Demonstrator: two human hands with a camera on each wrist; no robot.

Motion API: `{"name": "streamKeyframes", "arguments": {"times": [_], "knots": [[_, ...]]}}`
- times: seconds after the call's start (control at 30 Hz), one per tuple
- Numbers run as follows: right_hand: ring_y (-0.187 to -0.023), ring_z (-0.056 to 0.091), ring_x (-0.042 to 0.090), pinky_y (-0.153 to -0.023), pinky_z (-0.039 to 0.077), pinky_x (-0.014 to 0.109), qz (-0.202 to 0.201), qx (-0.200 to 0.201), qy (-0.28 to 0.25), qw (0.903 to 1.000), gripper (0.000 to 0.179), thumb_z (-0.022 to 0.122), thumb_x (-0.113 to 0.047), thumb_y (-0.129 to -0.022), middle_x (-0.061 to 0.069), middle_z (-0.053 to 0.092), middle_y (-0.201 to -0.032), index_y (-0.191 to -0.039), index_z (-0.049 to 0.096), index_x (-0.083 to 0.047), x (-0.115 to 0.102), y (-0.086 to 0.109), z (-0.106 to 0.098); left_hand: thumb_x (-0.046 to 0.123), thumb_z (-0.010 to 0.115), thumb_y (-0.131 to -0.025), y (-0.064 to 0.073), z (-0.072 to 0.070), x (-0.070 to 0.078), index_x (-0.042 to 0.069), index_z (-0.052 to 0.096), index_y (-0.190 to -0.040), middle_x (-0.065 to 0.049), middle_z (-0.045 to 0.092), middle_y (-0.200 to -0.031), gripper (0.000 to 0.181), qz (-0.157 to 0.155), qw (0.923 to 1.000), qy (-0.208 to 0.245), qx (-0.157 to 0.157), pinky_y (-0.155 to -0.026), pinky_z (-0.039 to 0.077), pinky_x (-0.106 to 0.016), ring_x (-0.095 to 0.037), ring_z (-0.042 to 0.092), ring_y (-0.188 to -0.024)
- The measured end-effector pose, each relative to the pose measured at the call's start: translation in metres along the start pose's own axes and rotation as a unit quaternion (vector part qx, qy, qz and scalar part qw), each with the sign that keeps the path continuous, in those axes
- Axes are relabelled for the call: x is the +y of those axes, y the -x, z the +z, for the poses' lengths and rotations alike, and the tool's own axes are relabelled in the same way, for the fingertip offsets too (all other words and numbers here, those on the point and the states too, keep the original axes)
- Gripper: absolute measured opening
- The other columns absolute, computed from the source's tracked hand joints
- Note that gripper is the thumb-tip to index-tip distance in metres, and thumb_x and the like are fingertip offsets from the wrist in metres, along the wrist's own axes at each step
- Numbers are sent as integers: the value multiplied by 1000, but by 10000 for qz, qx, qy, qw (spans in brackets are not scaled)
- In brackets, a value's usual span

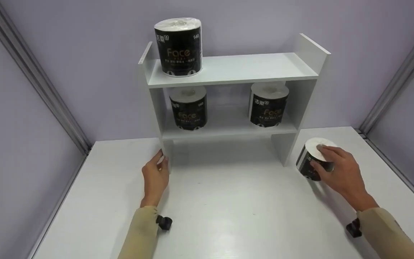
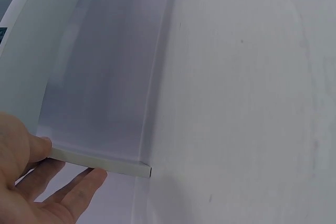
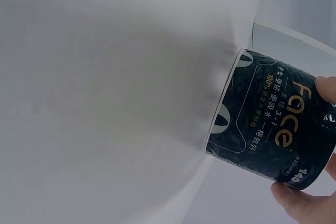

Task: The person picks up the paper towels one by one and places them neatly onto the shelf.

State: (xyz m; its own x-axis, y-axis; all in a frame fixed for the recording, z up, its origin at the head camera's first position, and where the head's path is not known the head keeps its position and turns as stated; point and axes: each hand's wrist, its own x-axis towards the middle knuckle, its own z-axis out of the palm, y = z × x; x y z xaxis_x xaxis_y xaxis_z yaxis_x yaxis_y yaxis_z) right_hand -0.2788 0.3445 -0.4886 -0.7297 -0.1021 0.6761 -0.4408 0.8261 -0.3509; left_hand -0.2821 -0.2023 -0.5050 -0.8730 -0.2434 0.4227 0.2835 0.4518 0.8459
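Observation:
A white two-tier shelf [image 1: 228, 135] stands on the white table. My left hand [image 1: 155, 178] pinches the lower part of its left side panel [image 2: 105, 163], thumb on the inner face and fingers on the outer. To the right of the shelf, my right hand [image 1: 343, 176] grips a toilet paper roll [image 3: 268, 124] in a black "Face" wrapper, thumb and fingers around its upper part. Its printed side shows in the right wrist view; whether its base rests on the table, I cannot tell.
One black-wrapped roll [image 1: 180, 52] stands on the shelf's top board at the left. Below it, on the middle board, are a left roll [image 1: 189, 111] and a right roll [image 1: 268, 108]. Pale walls [image 1: 243, 21] enclose the table [image 1: 210, 216] at the back and sides.

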Motion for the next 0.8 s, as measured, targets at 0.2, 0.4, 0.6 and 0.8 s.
{"name": "streamKeyframes", "arguments": {"times": [0.2,0.4,0.6,0.8], "knots": [[-113,62,51,-91,48,68,37,30,-89,9999,52,92,-6,-81,23,70,-125,-129,75,-2,0,-1,1,4,61,-108,0,1,0,-7,57,-148,-26,60,-149,42,-11,10000,38,23,-92,64,-45,-40,71,-122],[-102,67,47,-92,48,66,-37,214,-143,9997,50,92,-1,-78,25,71,-118,-126,76,-1,-1,-4,1,3,60,-108,-1,1,-1,-10,56,-148,-28,58,-150,42,-2,10000,21,6,-97,62,-45,-43,70,-124],[-93,68,45,-87,49,64,-126,413,-111,9990,50,93,1,-75,26,71,-111,-122,78,0,0,-6,0,2,60,-108,0,2,0,-11,55,-147,-29,58,-150,42,32,10000,82,8,-87,65,-39,-44,71,-121],[-95,70,42,-86,48,30,-133,552,-112,9983,46,94,0,-75,23,72,-108,-118,79,1,1,-8,-1,1,60,-108,0,1,-1,-12,55,-146,-31,58,-149,41,155,9999,-3,33,-98,61,-46,-44,68,-125]]}}
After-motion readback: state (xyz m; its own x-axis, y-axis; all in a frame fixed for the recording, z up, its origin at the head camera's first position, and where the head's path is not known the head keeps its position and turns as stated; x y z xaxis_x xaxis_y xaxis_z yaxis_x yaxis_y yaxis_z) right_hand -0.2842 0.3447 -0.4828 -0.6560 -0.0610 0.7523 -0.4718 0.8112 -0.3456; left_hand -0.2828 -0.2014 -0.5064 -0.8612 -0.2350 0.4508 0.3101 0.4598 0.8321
